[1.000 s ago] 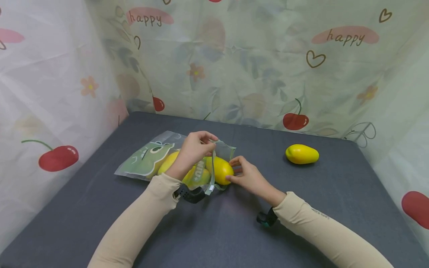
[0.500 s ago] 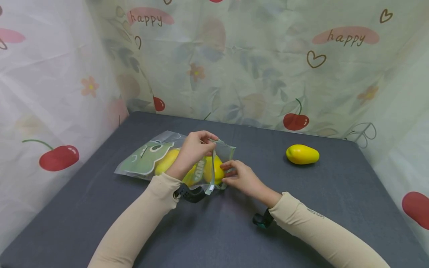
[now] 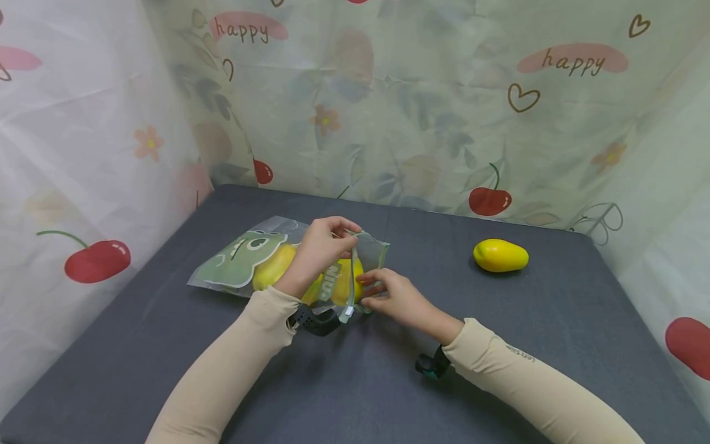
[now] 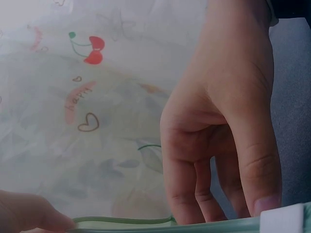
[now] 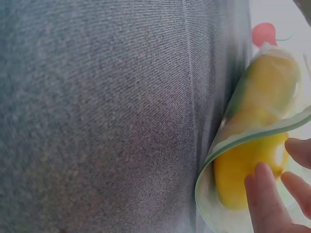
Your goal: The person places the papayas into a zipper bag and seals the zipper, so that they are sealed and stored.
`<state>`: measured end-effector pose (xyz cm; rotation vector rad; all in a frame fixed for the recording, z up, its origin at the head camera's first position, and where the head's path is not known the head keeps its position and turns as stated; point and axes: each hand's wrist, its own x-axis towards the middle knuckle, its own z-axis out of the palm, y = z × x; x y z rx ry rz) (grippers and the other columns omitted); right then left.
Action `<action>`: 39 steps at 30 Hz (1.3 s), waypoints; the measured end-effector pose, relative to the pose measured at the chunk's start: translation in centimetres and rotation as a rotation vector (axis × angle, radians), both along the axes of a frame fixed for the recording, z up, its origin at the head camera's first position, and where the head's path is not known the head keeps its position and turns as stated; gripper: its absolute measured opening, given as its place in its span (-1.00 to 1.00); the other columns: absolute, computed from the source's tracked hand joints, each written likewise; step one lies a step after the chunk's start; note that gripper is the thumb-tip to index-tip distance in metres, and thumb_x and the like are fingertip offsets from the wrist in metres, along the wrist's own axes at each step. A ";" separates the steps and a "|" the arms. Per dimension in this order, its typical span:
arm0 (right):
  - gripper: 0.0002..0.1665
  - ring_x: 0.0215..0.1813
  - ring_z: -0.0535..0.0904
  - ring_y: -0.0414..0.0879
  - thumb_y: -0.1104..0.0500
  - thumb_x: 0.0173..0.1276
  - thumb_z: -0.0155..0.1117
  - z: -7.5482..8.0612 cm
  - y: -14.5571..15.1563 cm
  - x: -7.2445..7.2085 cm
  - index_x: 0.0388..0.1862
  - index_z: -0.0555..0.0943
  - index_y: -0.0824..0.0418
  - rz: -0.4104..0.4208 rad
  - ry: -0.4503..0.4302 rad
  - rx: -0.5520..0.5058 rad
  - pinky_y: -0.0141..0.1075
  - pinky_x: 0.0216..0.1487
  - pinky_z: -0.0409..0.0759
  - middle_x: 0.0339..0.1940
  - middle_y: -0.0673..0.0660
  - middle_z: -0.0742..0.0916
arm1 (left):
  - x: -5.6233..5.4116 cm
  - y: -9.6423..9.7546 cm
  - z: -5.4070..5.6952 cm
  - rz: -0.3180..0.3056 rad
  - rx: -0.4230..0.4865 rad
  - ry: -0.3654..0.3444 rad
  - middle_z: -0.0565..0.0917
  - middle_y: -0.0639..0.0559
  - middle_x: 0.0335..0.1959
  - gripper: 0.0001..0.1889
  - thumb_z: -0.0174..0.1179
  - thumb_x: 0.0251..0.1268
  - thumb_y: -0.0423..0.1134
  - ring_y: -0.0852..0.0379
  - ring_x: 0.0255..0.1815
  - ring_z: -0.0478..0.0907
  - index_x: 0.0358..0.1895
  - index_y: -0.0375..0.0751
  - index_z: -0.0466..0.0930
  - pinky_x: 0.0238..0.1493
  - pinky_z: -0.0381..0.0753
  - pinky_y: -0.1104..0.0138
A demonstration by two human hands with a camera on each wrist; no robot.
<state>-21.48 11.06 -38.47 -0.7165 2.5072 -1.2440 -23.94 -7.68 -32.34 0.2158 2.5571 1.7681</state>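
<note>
A clear zip bag (image 3: 227, 265) with a green cartoon face lies on the table, its mouth turned right. My left hand (image 3: 318, 250) pinches the mouth's upper rim between fingers and thumb. Just inside the opening sits a yellow mango (image 5: 231, 179); a greener-yellow one (image 5: 272, 87) shows deeper in. My right hand (image 3: 402, 299) reaches to the mouth, its extended fingers against the nearest mango. In the left wrist view the right hand (image 4: 221, 121) comes down beyond the zip rim, near a white slider (image 4: 282, 221). My left forearm hides part of the bag.
Another yellow mango (image 3: 501, 255) lies by itself on the dark grey table (image 3: 355, 394), toward the back right. Patterned cloth curtains (image 3: 388, 123) rise at the back and both sides. Each wrist carries a black camera.
My right hand has moved left, and the mango under its fingers has slid further into the bag's mouth. My left hand has kept its place on the rim.
</note>
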 end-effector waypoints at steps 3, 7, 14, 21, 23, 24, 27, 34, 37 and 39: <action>-0.48 0.09 0.64 0.07 0.23 0.31 0.31 0.1 0.0 0.0 0.24 0.50 0.24 0.004 -0.002 0.003 -0.25 -0.03 0.69 0.16 0.20 0.58 | 0.0 0.0 0.0 0.000 0.000 0.007 0.56 -0.08 -0.38 -0.81 0.17 0.25 -0.33 0.00 -0.34 0.62 -0.11 -0.15 0.68 -0.12 0.72 0.12; -0.48 0.09 0.64 0.07 0.23 0.30 0.31 0.1 -0.1 -0.1 0.24 0.50 0.24 0.008 -0.003 0.010 -0.26 -0.04 0.69 0.16 0.20 0.58 | 0.0 -0.1 -0.1 0.005 0.000 0.006 0.56 -0.09 -0.37 -0.82 0.17 0.24 -0.33 -0.02 -0.34 0.62 -0.12 -0.15 0.68 -0.10 0.71 0.08; -0.47 0.11 0.63 0.09 0.25 0.30 0.31 0.1 -0.1 -0.3 0.25 0.49 0.26 0.023 -0.012 0.013 -0.26 -0.03 0.69 0.18 0.21 0.57 | -0.1 -0.1 -0.1 0.018 -0.011 -0.002 0.58 -0.10 -0.35 -0.83 0.18 0.22 -0.32 -0.01 -0.34 0.63 -0.14 -0.14 0.68 -0.14 0.73 0.13; -0.47 0.14 0.62 0.11 0.22 0.32 0.30 0.5 0.4 -0.4 0.26 0.48 0.25 0.049 -0.023 0.012 -0.23 -0.01 0.69 0.20 0.21 0.59 | -0.1 -0.2 -0.2 0.023 -0.007 -0.004 0.58 -0.10 -0.36 -0.83 0.19 0.22 -0.33 0.00 -0.36 0.62 -0.15 -0.14 0.68 -0.15 0.73 0.14; -0.47 0.15 0.61 0.11 0.21 0.32 0.30 0.8 0.7 -0.4 0.27 0.48 0.24 0.046 -0.029 0.012 -0.22 0.01 0.68 0.20 0.21 0.59 | -0.1 -0.1 -0.1 0.026 -0.006 -0.007 0.58 -0.11 -0.35 -0.83 0.18 0.22 -0.33 0.00 -0.36 0.63 -0.15 -0.14 0.68 -0.13 0.73 0.12; -0.46 0.16 0.60 0.11 0.21 0.32 0.29 0.9 0.9 -0.3 0.28 0.47 0.24 0.044 -0.031 0.012 -0.21 0.02 0.68 0.21 0.21 0.59 | -0.1 -0.1 -0.1 0.027 -0.005 -0.007 0.58 -0.11 -0.35 -0.83 0.18 0.21 -0.33 -0.01 -0.36 0.63 -0.15 -0.15 0.68 -0.12 0.72 0.10; -0.45 0.18 0.58 0.11 0.22 0.33 0.28 1.6 1.4 -0.3 0.30 0.46 0.23 0.027 -0.040 0.010 -0.16 0.08 0.65 0.23 0.23 0.58 | 0.0 -0.2 -0.1 0.027 -0.001 -0.008 0.59 -0.11 -0.36 -0.81 0.18 0.21 -0.33 0.00 -0.38 0.63 -0.14 -0.16 0.68 -0.11 0.72 0.09; -0.43 0.25 0.52 0.14 0.17 0.35 0.27 3.4 3.5 -1.0 0.32 0.43 0.17 0.005 -0.011 -0.036 -0.06 0.17 0.60 0.29 0.25 0.53 | 0.0 -0.2 -0.1 0.033 0.005 -0.007 0.59 -0.10 -0.38 -0.79 0.17 0.20 -0.34 0.00 -0.40 0.63 -0.11 -0.19 0.68 -0.12 0.72 0.09; -0.41 0.31 0.47 0.17 0.13 0.34 0.28 4.1 4.7 -1.3 0.34 0.41 0.13 0.014 0.000 -0.084 -0.03 0.21 0.56 0.33 0.21 0.50 | 0.0 -0.2 0.0 0.039 0.006 -0.008 0.58 -0.08 -0.40 -0.79 0.17 0.19 -0.35 0.01 -0.41 0.62 -0.12 -0.17 0.68 -0.12 0.72 0.09; -0.39 0.33 0.45 0.17 0.11 0.34 0.29 4.7 5.6 -1.5 0.35 0.39 0.11 0.012 0.011 -0.117 -0.02 0.22 0.56 0.35 0.16 0.49 | 0.0 -0.2 0.0 0.041 0.011 -0.009 0.57 -0.08 -0.40 -0.80 0.16 0.19 -0.35 0.01 -0.41 0.62 -0.14 -0.15 0.68 -0.12 0.72 0.09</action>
